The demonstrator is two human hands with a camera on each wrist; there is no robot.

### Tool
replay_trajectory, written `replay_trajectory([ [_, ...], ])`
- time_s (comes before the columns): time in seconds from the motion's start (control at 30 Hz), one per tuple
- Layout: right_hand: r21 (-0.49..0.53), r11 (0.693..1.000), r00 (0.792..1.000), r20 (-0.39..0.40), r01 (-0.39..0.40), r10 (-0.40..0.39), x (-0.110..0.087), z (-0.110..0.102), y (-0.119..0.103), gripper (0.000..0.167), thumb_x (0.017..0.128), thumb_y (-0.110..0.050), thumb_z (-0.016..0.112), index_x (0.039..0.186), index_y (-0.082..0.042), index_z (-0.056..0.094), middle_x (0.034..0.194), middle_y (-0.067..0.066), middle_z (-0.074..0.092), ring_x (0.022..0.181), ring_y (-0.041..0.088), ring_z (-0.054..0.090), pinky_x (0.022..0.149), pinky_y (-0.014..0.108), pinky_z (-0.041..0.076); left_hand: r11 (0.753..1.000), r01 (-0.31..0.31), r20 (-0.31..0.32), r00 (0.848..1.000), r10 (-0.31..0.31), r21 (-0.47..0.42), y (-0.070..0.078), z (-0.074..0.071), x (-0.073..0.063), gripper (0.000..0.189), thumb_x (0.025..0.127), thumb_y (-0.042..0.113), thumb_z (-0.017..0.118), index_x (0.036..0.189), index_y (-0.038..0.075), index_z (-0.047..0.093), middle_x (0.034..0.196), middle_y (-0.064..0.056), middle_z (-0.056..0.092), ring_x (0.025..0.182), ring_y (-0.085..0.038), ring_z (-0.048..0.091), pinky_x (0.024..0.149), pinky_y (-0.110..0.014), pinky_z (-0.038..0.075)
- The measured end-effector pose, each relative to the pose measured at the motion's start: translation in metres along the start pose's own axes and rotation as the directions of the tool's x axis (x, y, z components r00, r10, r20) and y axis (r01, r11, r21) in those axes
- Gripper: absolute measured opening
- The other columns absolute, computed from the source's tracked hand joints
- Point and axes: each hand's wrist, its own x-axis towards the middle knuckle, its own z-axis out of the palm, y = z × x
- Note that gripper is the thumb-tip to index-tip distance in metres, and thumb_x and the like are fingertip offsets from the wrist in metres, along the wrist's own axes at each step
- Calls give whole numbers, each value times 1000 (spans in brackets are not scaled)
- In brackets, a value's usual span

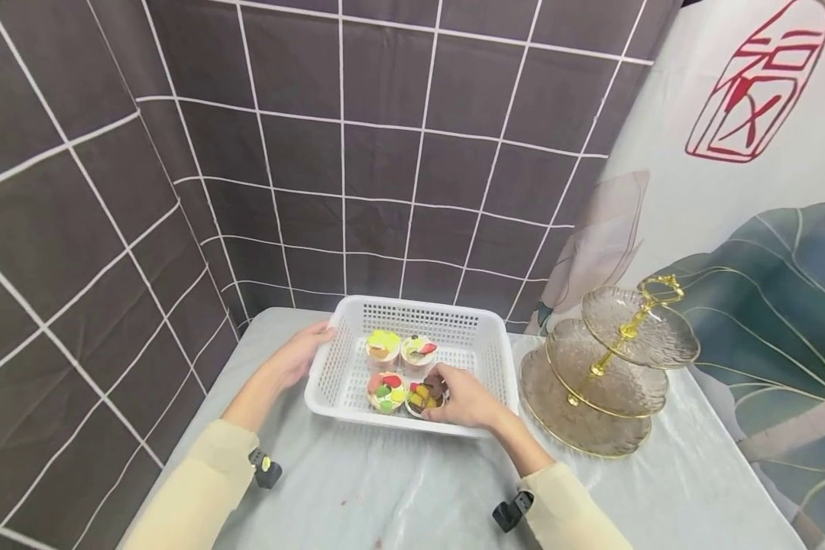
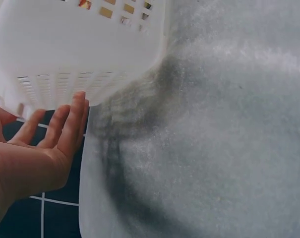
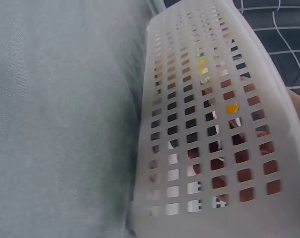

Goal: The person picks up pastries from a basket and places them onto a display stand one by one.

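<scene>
A white plastic basket (image 1: 495, 367) with perforated walls holds several small cupcakes topped with cream and fruit. At its left end my left hand (image 1: 301, 353) holds the rim; in the left wrist view the hand's fingers (image 2: 73, 124) lie along the outer wall. My right hand (image 1: 464, 397) reaches inside and grips the front right cupcake (image 1: 421, 397), which has brown and orange toppings and is partly covered by the fingers. Beside it sits a cupcake with red and green toppings (image 1: 386, 393). Behind are a yellow-topped cupcake (image 1: 383, 344) and a white-topped one (image 1: 418, 350).
A three-tier glass stand (image 1: 605, 382) with gold rims and a gold handle stands right of the basket. A pale cloth covers the table (image 1: 357, 489). Dark gridded curtain (image 1: 385, 168) hangs behind and to the left.
</scene>
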Motion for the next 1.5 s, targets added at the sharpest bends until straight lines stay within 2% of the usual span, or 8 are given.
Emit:
replay_trajectory([
  [0.2, 35, 999, 1000, -8, -22, 23, -9, -16, -6, 51, 79, -29, 92, 116, -6, 66, 102, 0, 69, 91, 14, 64, 80, 34, 56, 1000, 15, 2, 1000, -15, -9, 2, 2, 7, 58, 116, 33, 38, 169, 11, 25, 159, -25, 47, 143, -43, 51, 111, -55, 49],
  [0.43, 37, 998, 995, -86, -41, 44, -27, -43, -5, 53, 81, -34, 91, 120, -7, 67, 98, -3, 68, 86, 14, 61, 76, 31, 53, 1000, 28, 2, 1000, -28, -12, -2, 2, 10, 58, 116, 32, 39, 168, 12, 26, 158, -25, 48, 141, -43, 52, 111, -55, 49],
  [0.67, 2, 999, 976, -217, -35, 34, -51, -68, -7, 50, 81, -32, 92, 121, -12, 69, 94, -9, 71, 90, 10, 70, 84, 37, 60, 999, 32, 17, 999, -32, -19, -4, 2, 6, 59, 116, 33, 39, 169, 12, 24, 157, -27, 48, 140, -45, 53, 106, -56, 52],
  [1.0, 3, 998, 944, -324, -62, 60, -93, -112, -19, 58, 84, -36, 93, 131, -17, 64, 114, -5, 74, 103, 17, 74, 93, 38, 60, 999, 19, 22, 1000, -18, -34, -2, 1, 5, 59, 116, 33, 39, 169, 12, 25, 158, -27, 48, 140, -45, 53, 107, -56, 52],
  [1.13, -27, 998, 912, -407, -53, 37, -101, -136, -21, 60, 84, -27, 94, 131, -11, 62, 117, 1, 74, 104, 21, 73, 93, 22, 57, 999, 27, 18, 999, -27, -36, -1, 1, 4, 58, 116, 33, 39, 169, 13, 25, 159, -27, 47, 141, -46, 52, 107, -56, 52],
  [1.23, -48, 998, 882, -471, -49, 21, -105, -154, -20, 60, 83, -19, 94, 131, -6, 59, 118, 8, 75, 101, 11, 71, 90, 10, 52, 999, 28, 13, 1000, -27, -28, 0, 0, 2, 59, 116, 33, 39, 169, 14, 24, 159, -27, 46, 142, -46, 51, 107, -57, 51],
  [1.4, -25, 997, 823, -567, -70, 44, -113, -178, -15, 64, 81, -10, 94, 131, -1, 55, 118, 19, 73, 96, -11, 62, 87, 4, 48, 999, 24, 15, 1000, -24, -25, 0, -1, 1, 59, 116, 33, 38, 169, 13, 23, 160, -27, 45, 143, -46, 50, 109, -57, 50],
  [1.5, -6, 996, 800, -596, -91, 69, -119, -190, -12, 66, 81, -8, 93, 134, 1, 54, 122, 22, 70, 98, -14, 61, 88, 4, 48, 999, 20, 19, 1000, -19, -34, -2, -1, 1, 59, 116, 33, 38, 169, 12, 23, 160, -27, 45, 143, -45, 50, 109, -56, 51],
])
